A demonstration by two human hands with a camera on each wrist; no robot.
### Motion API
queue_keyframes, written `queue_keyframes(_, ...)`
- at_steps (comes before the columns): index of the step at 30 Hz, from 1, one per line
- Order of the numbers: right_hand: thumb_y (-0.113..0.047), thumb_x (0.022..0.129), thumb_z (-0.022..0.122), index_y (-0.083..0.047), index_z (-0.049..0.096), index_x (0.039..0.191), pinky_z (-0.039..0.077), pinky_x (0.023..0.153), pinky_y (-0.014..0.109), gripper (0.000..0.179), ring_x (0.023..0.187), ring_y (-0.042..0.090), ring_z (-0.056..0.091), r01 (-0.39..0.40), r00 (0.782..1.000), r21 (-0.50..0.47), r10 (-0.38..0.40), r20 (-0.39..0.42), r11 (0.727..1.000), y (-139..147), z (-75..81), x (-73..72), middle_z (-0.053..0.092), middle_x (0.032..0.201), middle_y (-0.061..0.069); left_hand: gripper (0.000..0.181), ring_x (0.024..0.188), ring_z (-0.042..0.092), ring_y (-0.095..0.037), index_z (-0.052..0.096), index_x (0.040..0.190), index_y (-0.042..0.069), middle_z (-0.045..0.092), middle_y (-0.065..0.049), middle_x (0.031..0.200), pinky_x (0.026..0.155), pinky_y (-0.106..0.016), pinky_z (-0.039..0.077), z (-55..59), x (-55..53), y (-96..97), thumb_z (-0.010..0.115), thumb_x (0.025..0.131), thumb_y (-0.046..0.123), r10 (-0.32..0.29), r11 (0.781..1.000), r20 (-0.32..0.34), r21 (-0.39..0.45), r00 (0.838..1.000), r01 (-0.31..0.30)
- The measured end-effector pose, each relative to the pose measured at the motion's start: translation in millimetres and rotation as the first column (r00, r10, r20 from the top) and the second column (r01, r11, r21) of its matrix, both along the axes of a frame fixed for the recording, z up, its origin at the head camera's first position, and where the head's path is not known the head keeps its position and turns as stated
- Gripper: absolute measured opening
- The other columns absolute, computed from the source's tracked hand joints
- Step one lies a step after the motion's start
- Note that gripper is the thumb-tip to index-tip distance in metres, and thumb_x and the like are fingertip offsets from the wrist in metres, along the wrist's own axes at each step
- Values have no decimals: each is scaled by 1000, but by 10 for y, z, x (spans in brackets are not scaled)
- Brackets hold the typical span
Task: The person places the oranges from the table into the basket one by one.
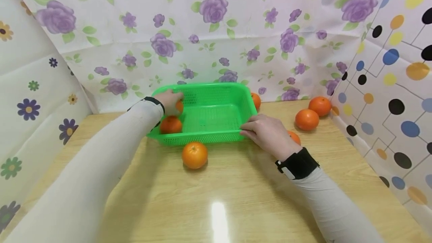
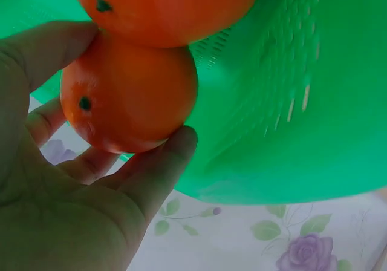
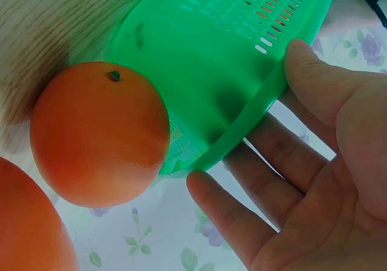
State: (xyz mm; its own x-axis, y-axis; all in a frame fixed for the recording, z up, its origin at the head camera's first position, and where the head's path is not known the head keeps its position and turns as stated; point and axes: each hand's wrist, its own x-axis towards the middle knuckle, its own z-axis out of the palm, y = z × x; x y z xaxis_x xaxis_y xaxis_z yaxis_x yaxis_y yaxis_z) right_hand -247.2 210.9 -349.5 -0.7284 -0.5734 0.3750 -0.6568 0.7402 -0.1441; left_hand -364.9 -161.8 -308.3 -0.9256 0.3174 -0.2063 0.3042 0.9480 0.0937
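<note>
A green plastic basket (image 1: 202, 137) with perforated walls stands on the wooden table. Inside its left end, my left hand (image 1: 171, 101) grips an orange (image 2: 130, 92) between thumb and fingers. A second orange (image 1: 171, 125) lies against that one in the basket. At the basket's front right corner, my right hand (image 1: 266, 132) holds the rim, its thumb (image 3: 305, 65) on one side and some fingertips hidden behind it. Close by the right hand sits an orange (image 1: 294, 137), partly covered in the head view. Another orange (image 1: 194, 155) rests in front of the basket.
Two oranges, one nearer (image 1: 307, 119) and one farther (image 1: 320, 106), sit at the table's right side. One more orange (image 1: 255, 101) shows behind the basket's right end. Patterned cloth walls (image 1: 216, 48) enclose the wooden table (image 1: 189, 205) at the back and both sides.
</note>
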Motion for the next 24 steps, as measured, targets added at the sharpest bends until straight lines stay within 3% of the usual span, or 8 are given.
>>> queue_keyframes(4, -27, 102, 83, -16, 88, 111, 63, 78, 42, 15, 90, 20, 72, -5, 1000, -6, 5, -3, 1000, 1, -12, -3, 77, 100, 0, 61, 123, 61, -49, 59, 150, 8, 51, -34, 149, 98, -63, 54, -97, -108, -38, 76, 92, 18, 15, 1000, -7, -22, 1000, -15)
queue_keyframes(8, -27, 102, 83, -16, 88, 110, 63, 78, 42, 14, 90, 20, 71, -5, 1000, -7, 5, -5, 1000, 4, -15, 2, 77, 99, -1, 55, 121, 60, -46, 61, 144, 9, 54, -32, 145, 95, -60, 53, -139, -129, -42, 75, 92, 19, 10, 999, -12, -37, 1000, -10)
queue_keyframes(11, -27, 102, 83, -17, 88, 109, 63, 78, 41, 13, 90, 19, 71, -4, 1000, -8, 4, 0, 1000, 0, -20, 8, 76, 99, -1, 55, 121, 59, -44, 59, 147, 8, 55, -31, 146, 95, -57, 53, -107, -40, -6, 73, 96, 19, 17, 999, 19, -36, 1000, -16)
queue_keyframes(16, -27, 102, 83, -17, 88, 109, 63, 79, 41, 13, 91, 19, 71, -1, 1000, -9, 1, 8, 1000, -6, -26, 11, 77, 100, -1, 54, 124, 59, -44, 56, 152, 4, 54, -32, 149, 100, -56, 51, 91, 264, 141, 70, 101, 17, 36, 998, 45, -52, 998, -33)
queue_keyframes(19, -27, 102, 83, -17, 88, 109, 63, 80, 42, 13, 92, 20, 72, 7, 1000, -7, -7, 10, 1000, -2, -26, 9, 77, 100, -2, 55, 127, 58, -46, 55, 153, 3, 53, -33, 150, 103, -58, 51, 167, 365, 197, 68, 102, 16, 43, 997, 45, -61, 998, -40)
queue_keyframes(21, -28, 102, 83, -18, 88, 109, 63, 80, 42, 13, 93, 20, 72, 12, 1000, -5, -11, 11, 1000, -2, -22, 10, 77, 101, -2, 55, 129, 58, -45, 55, 154, 4, 53, -32, 150, 104, -58, 51, 148, 336, 193, 68, 102, 16, 44, 997, 45, -71, 998, -40)
queue_keyframes(24, -28, 103, 83, -18, 88, 110, 63, 79, 42, 14, 92, 20, 72, 17, 1000, -3, -17, 13, 1000, -4, -15, 11, 77, 101, -2, 56, 129, 57, -44, 56, 154, 7, 53, -31, 150, 103, -57, 52, 44, 203, 146, 67, 100, 17, 38, 996, 38, -79, 999, -35)
